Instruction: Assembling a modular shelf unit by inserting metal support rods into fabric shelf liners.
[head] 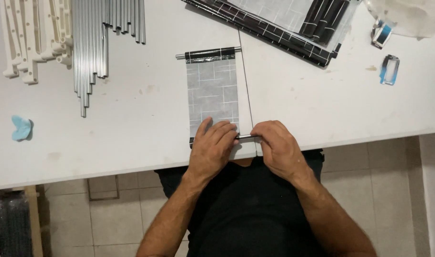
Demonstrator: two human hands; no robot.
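Grey fabric panel with a pale grid pattern lies flat on the white desk, running away from the person, its near end at the desk's front edge under both hands. The left hand lies palm down on that near end, fingers spread and pressing the panel flat rather than closed around anything. The right hand sits just beside it, its fingers curled and pinched on the end of a thin metal rod that pokes out of the panel's near hem between the two hands. A seam between two desk tops runs along the panel's right edge.

At the panel's far end a second metal rod sits in a black hem, with both tips showing.

Farther left, a small light-blue scrap lies alone on the desk. Beyond it, a bundle of silver tubes lies lengthwise, and beside that a stack of cream plastic brackets lies at the far left corner.

At the far right, a pile of similar grey and black panels lies slantwise, well apart from the hands. Two small blue and white clips rest near the right edge, beside a crumpled clear plastic bag.
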